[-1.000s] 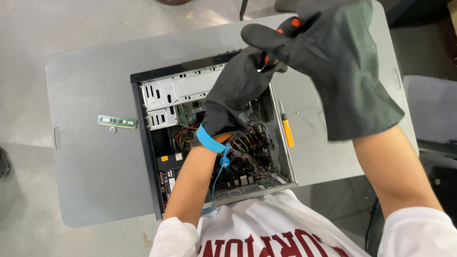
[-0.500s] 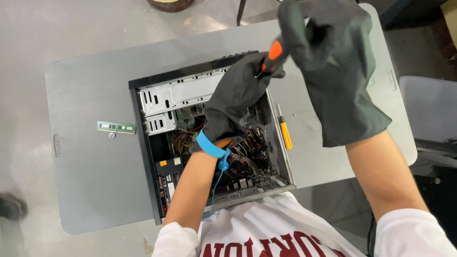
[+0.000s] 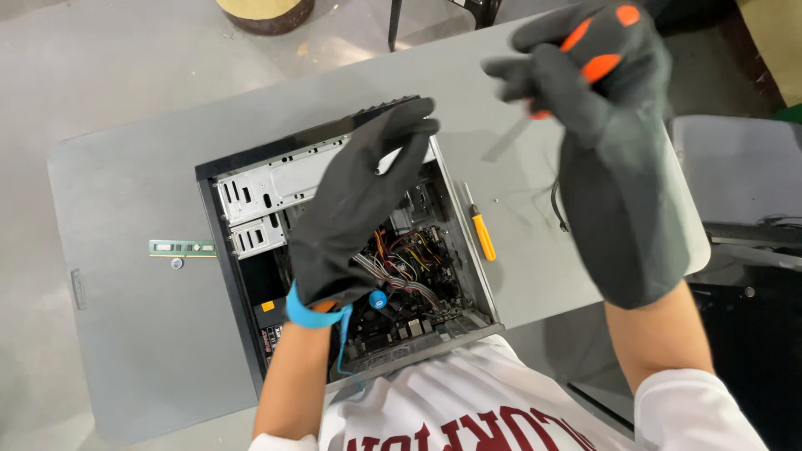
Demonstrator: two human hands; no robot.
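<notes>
An open desktop computer case (image 3: 251,163) lies on its side on a grey table (image 3: 125,209), showing drive bays, coloured wires and a motherboard. My left hand (image 3: 355,209), in a black glove with a blue wrist strap (image 3: 313,313), hovers flat and open above the case's interior. My right hand (image 3: 593,92), also in a black glove, is raised above the table's right side and grips an orange-handled screwdriver (image 3: 597,63) whose metal shaft points down-left.
A second screwdriver with an orange handle (image 3: 480,230) lies on the table just right of the case. A green memory stick (image 3: 181,247) and a small round piece lie left of it. A black cable (image 3: 558,209) rests near the right edge.
My hands have parted: the left has let go of the screwdriver's tip and opened over the case, and the right has lifted the screwdriver up and to the right.
</notes>
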